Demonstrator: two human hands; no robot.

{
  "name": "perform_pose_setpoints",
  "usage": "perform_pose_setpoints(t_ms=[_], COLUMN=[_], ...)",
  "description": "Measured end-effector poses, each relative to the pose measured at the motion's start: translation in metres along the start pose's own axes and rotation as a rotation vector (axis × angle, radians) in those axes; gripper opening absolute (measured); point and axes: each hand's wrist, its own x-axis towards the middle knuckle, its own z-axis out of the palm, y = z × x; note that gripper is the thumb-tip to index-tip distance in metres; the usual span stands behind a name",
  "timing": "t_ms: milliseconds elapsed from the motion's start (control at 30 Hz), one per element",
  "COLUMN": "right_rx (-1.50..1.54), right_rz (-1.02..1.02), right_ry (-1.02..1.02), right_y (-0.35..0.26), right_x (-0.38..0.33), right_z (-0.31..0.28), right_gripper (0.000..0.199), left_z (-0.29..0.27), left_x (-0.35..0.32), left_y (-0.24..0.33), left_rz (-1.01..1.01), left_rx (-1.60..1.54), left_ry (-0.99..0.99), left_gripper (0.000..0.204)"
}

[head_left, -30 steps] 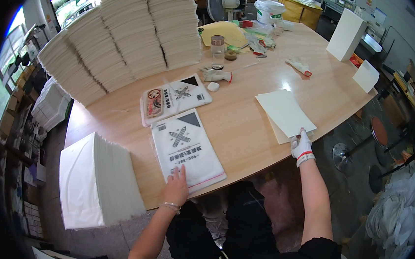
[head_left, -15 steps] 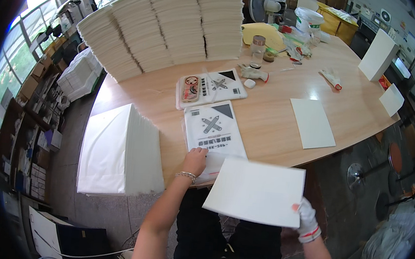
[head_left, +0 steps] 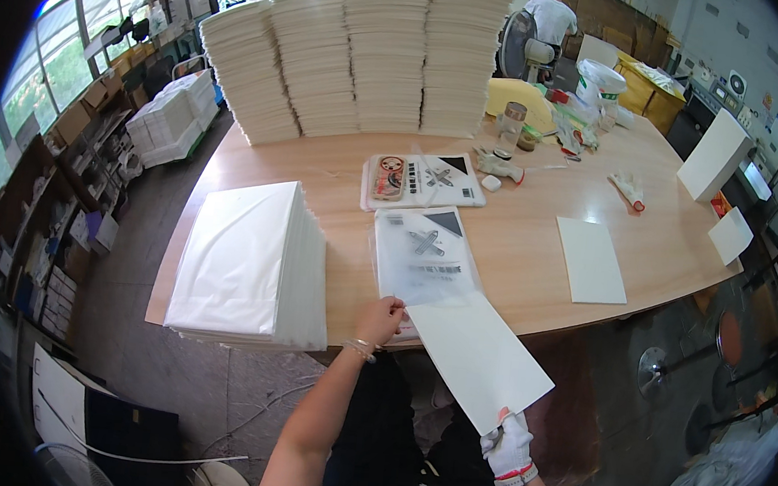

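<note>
My right hand (head_left: 508, 450), in a white glove with a red-striped cuff, grips the near corner of a white paper pad (head_left: 481, 357). The pad slants over the table's front edge. Its far end meets the near end of a clear plastic bag (head_left: 427, 251) printed with crossed pencils and a dark corner; how far it reaches inside I cannot tell. My bare left hand (head_left: 380, 321), a bracelet at its wrist, has its fingers closed on the bag's near edge, left of the pad. Beyond lie more printed bags (head_left: 454, 186) with a patterned phone (head_left: 389, 178) on top.
A tall paper stack (head_left: 254, 254) stands at my left, and higher stacks (head_left: 387, 58) line the table's far side. Another pad (head_left: 591, 261) lies to the right. Gloves (head_left: 628, 192), a jar (head_left: 512, 124) and a bucket (head_left: 599, 81) are farther back. A person (head_left: 549, 21) sits beyond a fan.
My right hand has swung the pad left and turned it, bringing its far end to the bag. My left hand stays at the bag's near edge. The view has shifted; a person now shows at the back.
</note>
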Motion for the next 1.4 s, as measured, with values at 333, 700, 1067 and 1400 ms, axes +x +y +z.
perform_pose_setpoints(t_ms=[333, 700, 1067, 1400], right_rx=[0.005, -0.081, 0.194, -1.303], right_rz=[0.104, 0.082, 0.134, -0.681], right_ry=[-0.048, -0.014, -0.427, -0.405], right_y=[0.013, 0.005, 0.040, 0.016], right_x=[-0.006, -0.019, 0.119, 0.105], right_z=[0.003, 0.013, 0.026, 0.030], right_gripper=[0.014, 0.014, 0.031, 0.009], left_z=[0.045, 0.128, 0.161, 0.101], left_x=[-0.031, -0.002, -0.079, -0.099], left_y=[0.011, -0.076, -0.110, -0.085], left_rz=[0.525, 0.274, -0.113, -0.253], left_rx=[0.735, -0.071, -0.172, -0.871], left_ry=[0.650, -0.072, -0.189, -0.042], left_gripper=[0.038, 0.030, 0.030, 0.030])
